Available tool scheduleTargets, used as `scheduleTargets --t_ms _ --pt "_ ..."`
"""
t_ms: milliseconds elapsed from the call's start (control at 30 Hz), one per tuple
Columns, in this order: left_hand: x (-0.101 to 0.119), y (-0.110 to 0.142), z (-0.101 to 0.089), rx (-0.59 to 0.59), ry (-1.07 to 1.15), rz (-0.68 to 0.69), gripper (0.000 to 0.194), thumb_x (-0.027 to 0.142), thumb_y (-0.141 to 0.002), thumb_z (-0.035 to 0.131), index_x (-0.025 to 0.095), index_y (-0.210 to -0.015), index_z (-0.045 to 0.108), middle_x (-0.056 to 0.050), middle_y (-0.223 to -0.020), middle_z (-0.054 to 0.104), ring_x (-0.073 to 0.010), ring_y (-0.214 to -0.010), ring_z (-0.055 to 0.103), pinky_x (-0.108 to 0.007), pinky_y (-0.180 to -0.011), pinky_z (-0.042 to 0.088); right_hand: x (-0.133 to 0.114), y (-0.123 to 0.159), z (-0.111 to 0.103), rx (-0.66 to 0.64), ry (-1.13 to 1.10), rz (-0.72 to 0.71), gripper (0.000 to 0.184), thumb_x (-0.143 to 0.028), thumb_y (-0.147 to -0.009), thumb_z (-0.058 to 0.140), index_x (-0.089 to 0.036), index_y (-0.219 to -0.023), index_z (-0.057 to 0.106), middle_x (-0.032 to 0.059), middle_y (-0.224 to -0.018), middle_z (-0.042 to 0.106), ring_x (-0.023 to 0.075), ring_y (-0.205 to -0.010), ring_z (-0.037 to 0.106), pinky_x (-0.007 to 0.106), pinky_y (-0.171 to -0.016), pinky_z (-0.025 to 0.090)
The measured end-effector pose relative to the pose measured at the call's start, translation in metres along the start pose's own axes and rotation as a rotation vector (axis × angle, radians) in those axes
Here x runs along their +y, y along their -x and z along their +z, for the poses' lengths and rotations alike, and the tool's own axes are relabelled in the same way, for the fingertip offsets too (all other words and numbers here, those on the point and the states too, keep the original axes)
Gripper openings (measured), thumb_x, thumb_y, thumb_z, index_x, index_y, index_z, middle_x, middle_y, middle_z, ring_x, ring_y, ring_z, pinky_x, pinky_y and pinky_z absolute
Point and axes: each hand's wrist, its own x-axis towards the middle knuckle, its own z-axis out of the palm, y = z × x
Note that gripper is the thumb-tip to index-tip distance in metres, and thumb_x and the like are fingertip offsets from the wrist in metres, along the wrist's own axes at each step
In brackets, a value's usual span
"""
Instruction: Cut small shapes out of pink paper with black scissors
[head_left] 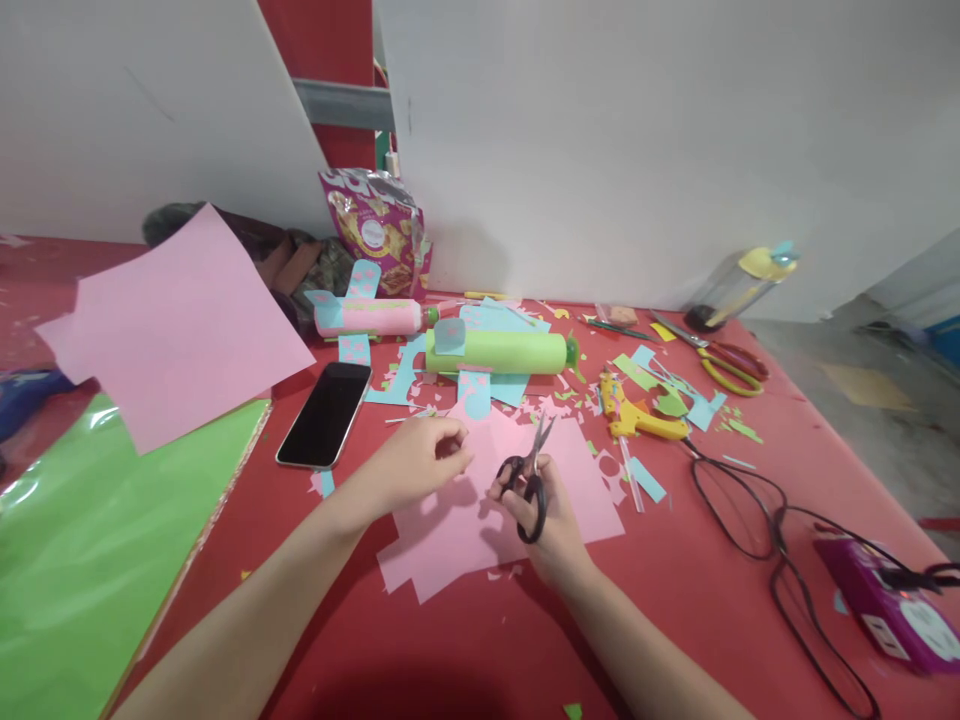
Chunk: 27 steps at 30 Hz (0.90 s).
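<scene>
1. Right hand (559, 540): closed on the black scissors (535, 460), fingers at the handle loops, blades pointing away from the body and slightly apart.
2. Left hand (412, 468): fingers curled, near the scissors, above the pink sheets (450, 550). Cannot tell whether it pinches a scrap.
3. Pink sheets: lying on the red table (420, 660) under both hands; edges stepped, so some cutting is done. Broad areas remain uncut.
4. Green tube (517, 353) and pink tube (375, 316): beyond the hands, both with blue paper parts in place; assembly looks well advanced, in my judgement. Completeness unclear.
5. Scraps (555, 405): pink, blue and green, scattered around the green tube.
6. Glue gun (645, 424): on its side, right of the sheets, out of hand.
</scene>
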Motion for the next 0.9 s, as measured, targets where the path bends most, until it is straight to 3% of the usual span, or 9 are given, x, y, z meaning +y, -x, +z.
scheduleTargets --t_ms 167,300,533,633,900 --pt "0.0 -0.001 0.008 -0.141 -0.039 0.05 0.017 0.025 -0.069 0.039 0.018 -0.054 0.037 0.004 -0.053 0.04 -0.011 -0.052 0.038 -0.022 -0.05 0.028 -0.004 -0.001 0.0 0.085 0.019 -0.006 0.032 -0.013 -0.062 0.067 -0.022 -0.072 0.037 -0.0055 -0.075 0.05 0.007 -0.061 0.048 0.019 -0.057 0.04" --pt "0.001 0.0 0.014 -0.174 -0.023 0.062 0.017 0.024 -0.069 0.038 0.018 -0.053 0.033 0.004 -0.052 0.037 -0.0102 -0.05 0.034 -0.022 -0.047 0.025 -0.004 0.0 -0.001 0.098 0.064 0.011 0.031 -0.012 -0.062 0.065 -0.022 -0.072 0.037 -0.0066 -0.071 0.048 0.0053 -0.052 0.041 0.015 -0.045 0.033" --pt "-0.002 0.002 0.021 -0.251 -0.015 0.086 0.023 0.022 -0.067 0.038 0.018 -0.051 0.022 0.005 -0.048 0.031 -0.0092 -0.044 0.033 -0.023 -0.042 0.02 -0.005 -0.001 -0.001 0.15 0.085 -0.014 0.032 -0.011 -0.061 0.063 -0.022 -0.071 0.035 -0.0053 -0.072 0.05 0.0066 -0.055 0.044 0.017 -0.047 0.035" --pt "-0.002 0.003 0.022 -0.283 -0.008 0.08 0.023 0.023 -0.067 0.04 0.019 -0.05 0.026 0.004 -0.047 0.038 -0.0105 -0.045 0.039 -0.022 -0.042 0.022 -0.006 -0.001 0.0 0.159 0.071 -0.011 0.033 -0.012 -0.061 0.064 -0.022 -0.071 0.034 -0.0055 -0.072 0.05 0.007 -0.054 0.046 0.017 -0.048 0.036" --pt "0.003 0.0 0.016 -0.181 0.057 0.064 0.018 0.028 -0.072 0.041 0.018 -0.067 0.055 0.0 -0.063 0.056 -0.0129 -0.057 0.05 -0.022 -0.052 0.035 -0.006 0.001 0.001 0.116 0.182 -0.029 0.031 -0.013 -0.062 0.063 -0.022 -0.072 0.035 -0.0053 -0.071 0.051 0.0076 -0.054 0.047 0.018 -0.045 0.036"
